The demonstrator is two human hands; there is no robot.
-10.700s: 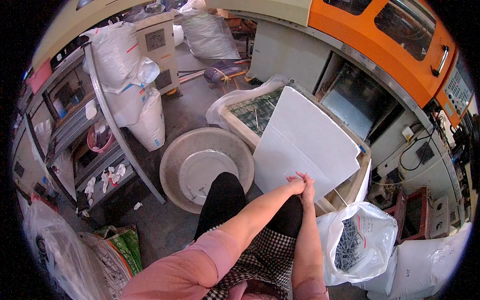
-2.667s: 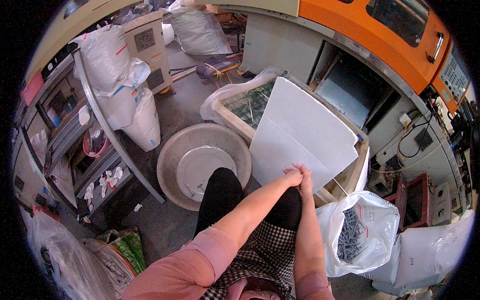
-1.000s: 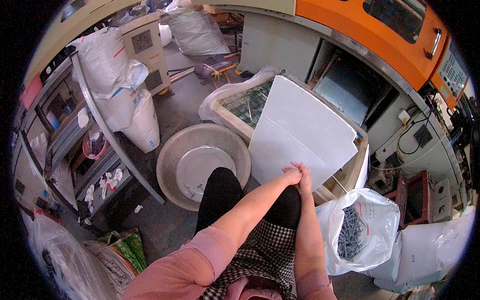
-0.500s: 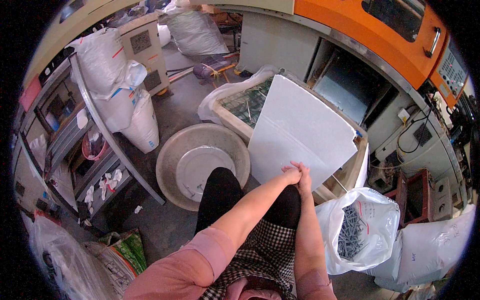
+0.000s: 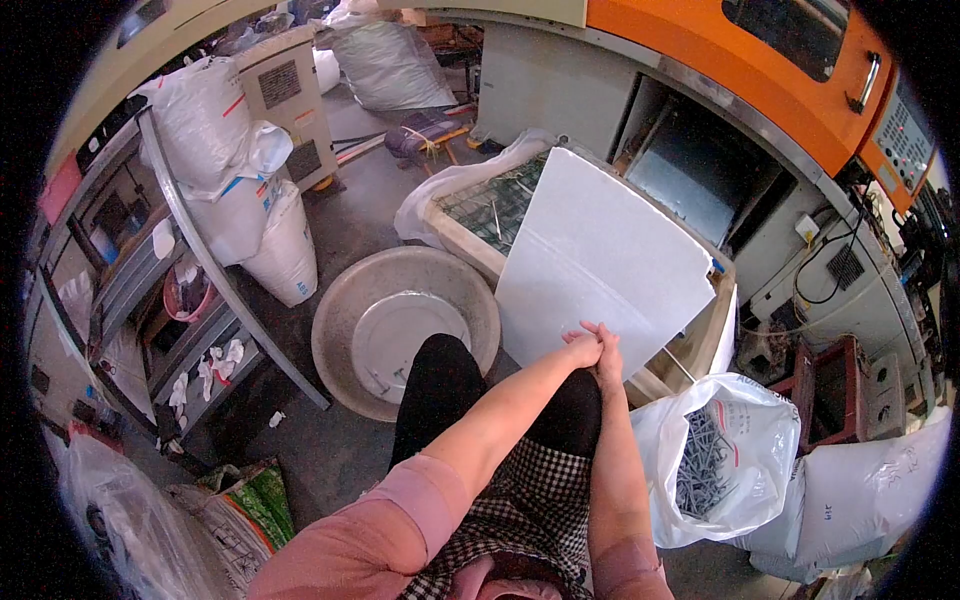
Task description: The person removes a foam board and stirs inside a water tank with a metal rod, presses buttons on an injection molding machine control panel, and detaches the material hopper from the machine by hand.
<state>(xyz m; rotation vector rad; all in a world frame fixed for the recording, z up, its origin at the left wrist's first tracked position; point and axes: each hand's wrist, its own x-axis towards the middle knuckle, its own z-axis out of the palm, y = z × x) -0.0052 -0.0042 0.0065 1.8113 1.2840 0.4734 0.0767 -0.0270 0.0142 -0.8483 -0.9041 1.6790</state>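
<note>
My left hand (image 5: 582, 349) and my right hand (image 5: 609, 362) are clasped together above my right knee, with no object showing in them. Some fingertips point up over the near edge of a white flat board (image 5: 610, 260). That board lies tilted across a large rectangular tub (image 5: 465, 245), whose left part shows green netting-like contents. To the left of my knees is a round grey basin (image 5: 335, 335), with a few small pieces at its bottom. A white plastic sack (image 5: 760, 480) of thin grey plastic pieces (image 5: 703, 470) stands open beside my right forearm.
An orange and grey machine (image 5: 690, 60) rises behind the tub. On the left, a metal rack (image 5: 235, 310) stands in front of stacked white sacks (image 5: 215, 200). Another filled sack (image 5: 860, 500) sits at the right, near a dark red metal frame (image 5: 835, 390).
</note>
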